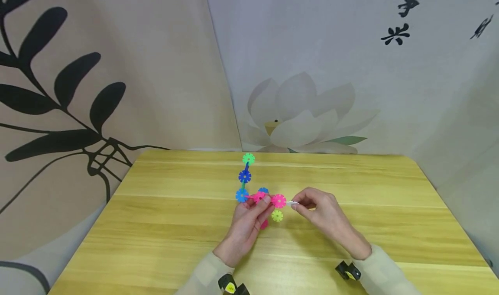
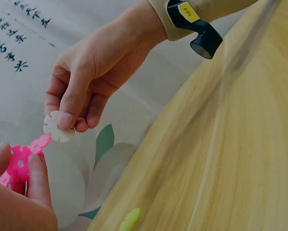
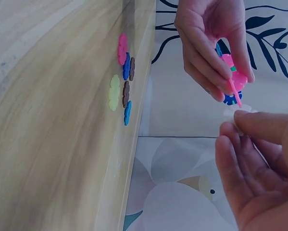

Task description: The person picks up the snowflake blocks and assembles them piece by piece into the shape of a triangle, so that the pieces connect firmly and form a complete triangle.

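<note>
Thumb and fingers of the right hand (image 1: 331, 212) pinch a white, notched plastic disc (image 2: 51, 126) at the pink end of a multicoloured notched-disc chain (image 1: 241, 195), gripped by the left hand (image 1: 245, 231) above a wood-grain table (image 1: 156, 225). Black characters (image 1: 396, 34) (事 and 兴 are legible) mark the pale backdrop (image 1: 312, 30).

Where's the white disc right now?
In the head view, the white disc sits right of centre, pinched by the right hand, just right of the nearest pink disc.
</note>
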Demonstrator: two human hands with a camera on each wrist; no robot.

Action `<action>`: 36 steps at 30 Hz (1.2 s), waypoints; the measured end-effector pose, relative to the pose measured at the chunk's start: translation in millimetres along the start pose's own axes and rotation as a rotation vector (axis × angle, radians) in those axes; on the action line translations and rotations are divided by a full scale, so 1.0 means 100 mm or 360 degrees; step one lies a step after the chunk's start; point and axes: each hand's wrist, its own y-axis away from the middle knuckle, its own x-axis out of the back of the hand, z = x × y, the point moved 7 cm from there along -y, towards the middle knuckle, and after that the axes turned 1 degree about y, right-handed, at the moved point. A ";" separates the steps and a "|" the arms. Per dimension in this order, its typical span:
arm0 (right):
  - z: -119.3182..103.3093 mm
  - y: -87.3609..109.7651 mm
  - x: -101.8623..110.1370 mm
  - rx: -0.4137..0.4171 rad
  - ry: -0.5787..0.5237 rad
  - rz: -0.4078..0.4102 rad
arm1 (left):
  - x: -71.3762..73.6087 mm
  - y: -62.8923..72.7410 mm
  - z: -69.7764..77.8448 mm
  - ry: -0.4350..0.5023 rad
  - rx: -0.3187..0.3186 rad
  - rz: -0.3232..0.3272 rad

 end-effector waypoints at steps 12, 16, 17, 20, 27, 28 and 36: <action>-0.07 0.04 0.02 0.0185 0.0059 0.0125 | 0.00 0.01 -0.02 -0.0023 -0.0010 0.0037; -0.11 0.06 0.03 0.0271 0.0090 0.0173 | -0.01 0.01 -0.03 -0.0009 -0.0013 0.0033; -0.12 0.07 0.03 0.0299 0.0101 0.0185 | -0.02 0.02 -0.03 -0.0004 -0.0016 0.0026; -0.16 0.10 0.03 0.0407 0.0123 0.0224 | -0.04 0.03 -0.03 0.0007 -0.0022 0.0013; -0.21 0.14 0.03 0.0580 0.0112 0.0310 | -0.07 0.03 0.00 0.0018 -0.0070 -0.0019; -0.21 0.15 0.03 0.0585 0.0110 0.0315 | -0.07 0.03 0.00 0.0020 -0.0074 -0.0026; -0.16 0.16 0.02 0.0536 0.0132 0.0296 | -0.07 0.04 0.00 -0.0066 -0.0071 -0.0082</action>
